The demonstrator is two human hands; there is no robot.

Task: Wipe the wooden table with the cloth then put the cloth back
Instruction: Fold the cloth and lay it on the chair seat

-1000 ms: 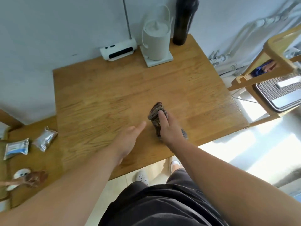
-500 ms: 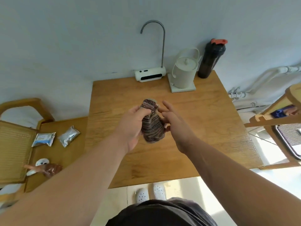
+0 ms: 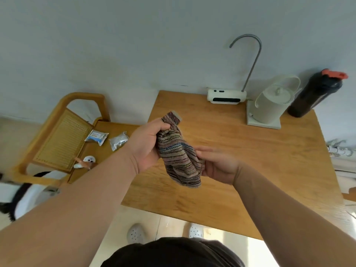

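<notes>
Held in the air above the wooden counter (image 3: 265, 162), the striped cloth (image 3: 177, 157) runs lengthwise from the left hand (image 3: 144, 145), its grip clamped round the top end, down to the right hand (image 3: 219, 166), which pinches the lower edge.

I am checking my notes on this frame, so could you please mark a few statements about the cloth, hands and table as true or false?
1. The cloth lies flat on the wooden table. False: the left hand and right hand hold it up above the table.
2. The left hand grips the cloth's upper end. True.
3. The white kettle stands at the table's far edge. True.
4. The dark bottle has a green lid. False: its lid is orange.
</notes>
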